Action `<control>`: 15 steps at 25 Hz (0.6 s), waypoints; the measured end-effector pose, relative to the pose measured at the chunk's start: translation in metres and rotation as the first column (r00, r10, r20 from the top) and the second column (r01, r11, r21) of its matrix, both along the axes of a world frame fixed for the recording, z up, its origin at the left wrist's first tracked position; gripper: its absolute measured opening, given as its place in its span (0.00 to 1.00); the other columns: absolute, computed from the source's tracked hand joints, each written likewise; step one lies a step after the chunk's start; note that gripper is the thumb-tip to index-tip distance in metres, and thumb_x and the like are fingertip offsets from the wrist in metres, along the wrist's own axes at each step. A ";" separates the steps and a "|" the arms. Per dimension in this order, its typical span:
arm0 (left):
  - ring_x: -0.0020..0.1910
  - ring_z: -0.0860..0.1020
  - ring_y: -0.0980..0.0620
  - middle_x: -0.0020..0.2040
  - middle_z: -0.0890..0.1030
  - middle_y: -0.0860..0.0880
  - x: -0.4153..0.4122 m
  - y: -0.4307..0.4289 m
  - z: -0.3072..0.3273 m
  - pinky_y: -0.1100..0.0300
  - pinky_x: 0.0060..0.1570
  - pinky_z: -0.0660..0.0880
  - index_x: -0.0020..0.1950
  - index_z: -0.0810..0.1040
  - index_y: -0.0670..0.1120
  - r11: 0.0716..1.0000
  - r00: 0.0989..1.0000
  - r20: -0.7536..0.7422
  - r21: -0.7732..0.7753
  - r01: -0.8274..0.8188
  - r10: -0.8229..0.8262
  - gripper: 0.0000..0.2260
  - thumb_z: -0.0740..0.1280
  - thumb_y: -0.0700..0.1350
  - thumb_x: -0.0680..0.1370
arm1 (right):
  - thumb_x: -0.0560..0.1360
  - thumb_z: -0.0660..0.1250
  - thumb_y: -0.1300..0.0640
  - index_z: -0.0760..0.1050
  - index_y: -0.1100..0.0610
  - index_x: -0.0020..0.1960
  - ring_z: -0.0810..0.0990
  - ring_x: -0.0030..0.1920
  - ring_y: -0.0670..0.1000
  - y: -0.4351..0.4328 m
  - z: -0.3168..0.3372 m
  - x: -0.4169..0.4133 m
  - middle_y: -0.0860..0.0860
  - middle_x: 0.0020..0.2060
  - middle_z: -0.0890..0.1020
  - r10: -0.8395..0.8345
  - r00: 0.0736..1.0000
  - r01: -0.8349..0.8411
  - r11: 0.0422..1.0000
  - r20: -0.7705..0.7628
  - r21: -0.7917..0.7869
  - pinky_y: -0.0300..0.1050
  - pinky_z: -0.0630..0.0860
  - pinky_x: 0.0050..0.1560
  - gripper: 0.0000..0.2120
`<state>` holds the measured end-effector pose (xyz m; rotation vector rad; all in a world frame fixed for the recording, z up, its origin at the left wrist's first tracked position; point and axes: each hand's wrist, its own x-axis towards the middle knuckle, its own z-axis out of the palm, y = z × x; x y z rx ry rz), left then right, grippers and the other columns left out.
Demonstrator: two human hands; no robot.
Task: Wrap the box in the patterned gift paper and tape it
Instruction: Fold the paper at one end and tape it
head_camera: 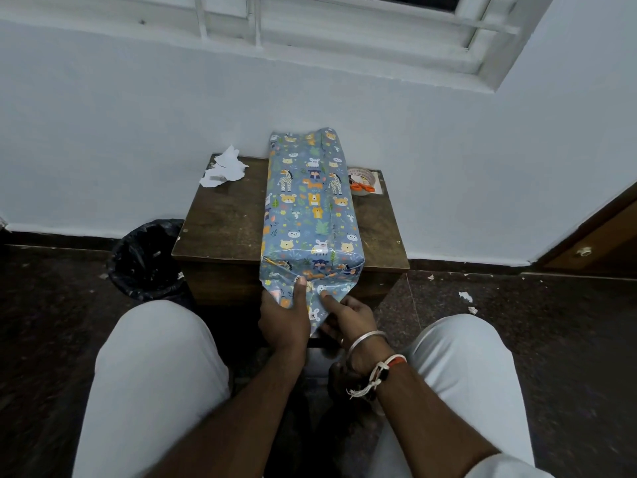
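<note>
Lying lengthwise, box (308,201) in blue animal-print paper, near flap creased

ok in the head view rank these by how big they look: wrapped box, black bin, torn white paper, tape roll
1. wrapped box
2. black bin
3. torn white paper
4. tape roll, half hidden behind the box, so less sure

Pale wall (103,132), barred window (344,29), dark speckled floor (568,339).
</note>
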<state>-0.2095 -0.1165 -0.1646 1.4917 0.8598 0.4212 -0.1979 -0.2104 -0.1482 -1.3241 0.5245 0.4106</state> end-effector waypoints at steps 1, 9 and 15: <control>0.61 0.81 0.45 0.61 0.83 0.47 0.000 0.002 -0.002 0.58 0.55 0.73 0.64 0.79 0.43 1.000 1.000 -0.011 -0.015 0.003 -0.003 0.24 0.75 0.57 0.75 | 0.75 0.77 0.58 0.82 0.64 0.49 0.83 0.37 0.59 0.004 -0.001 0.000 0.61 0.39 0.86 -0.009 1.000 0.008 1.000 0.025 0.027 0.53 0.79 0.43 0.09; 0.45 0.85 0.55 0.45 0.87 0.55 0.004 0.016 -0.013 0.46 0.51 0.84 0.50 0.86 0.50 0.984 0.997 -0.004 -0.158 0.080 -0.081 0.15 0.79 0.58 0.71 | 0.72 0.78 0.64 0.83 0.64 0.44 0.85 0.39 0.57 0.015 -0.008 0.013 0.59 0.39 0.86 -0.076 0.993 0.077 0.997 0.088 -0.002 0.51 0.83 0.40 0.05; 0.44 0.85 0.56 0.45 0.87 0.53 0.003 0.019 -0.012 0.57 0.43 0.81 0.51 0.85 0.46 0.950 0.992 0.047 -0.287 0.125 -0.117 0.12 0.79 0.51 0.73 | 0.73 0.78 0.64 0.79 0.59 0.37 0.86 0.36 0.55 0.013 -0.008 0.013 0.52 0.31 0.84 -0.042 0.993 0.046 0.998 0.114 -0.032 0.43 0.80 0.35 0.10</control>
